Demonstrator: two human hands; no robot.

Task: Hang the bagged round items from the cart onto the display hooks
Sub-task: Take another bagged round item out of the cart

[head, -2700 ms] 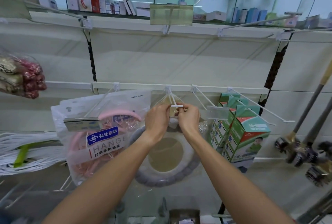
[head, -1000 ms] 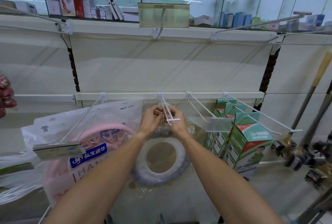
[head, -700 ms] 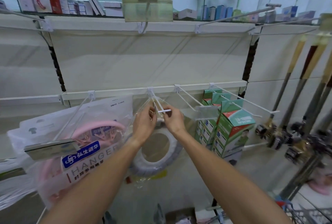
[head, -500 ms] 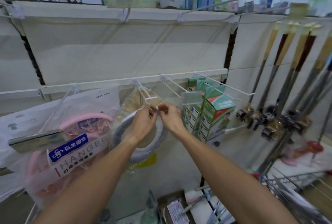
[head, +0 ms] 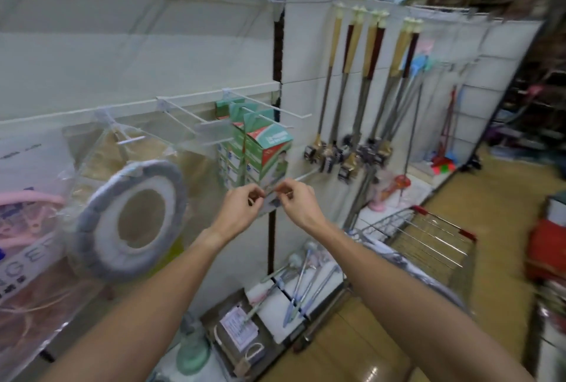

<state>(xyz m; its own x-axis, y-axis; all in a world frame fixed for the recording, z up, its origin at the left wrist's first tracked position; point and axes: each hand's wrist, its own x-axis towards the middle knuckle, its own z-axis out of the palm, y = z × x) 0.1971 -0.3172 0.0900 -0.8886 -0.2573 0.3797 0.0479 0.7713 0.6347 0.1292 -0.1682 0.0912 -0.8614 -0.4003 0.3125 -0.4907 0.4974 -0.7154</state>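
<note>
Bagged ring (head: 128,219), grey and white in a clear bag, hangs on a white hook (head: 121,133) at the left of the shelf wall. Both hands are clear of it, raised together in front of the green boxes (head: 260,148). The left hand (head: 242,205) and right hand (head: 295,200) have fingertips pinched close; whether they grip anything is too blurred to tell. The next bag probably waits in the cart (head: 428,237) at lower right: best to turn, reach low, and lift it by its top hole.
</note>
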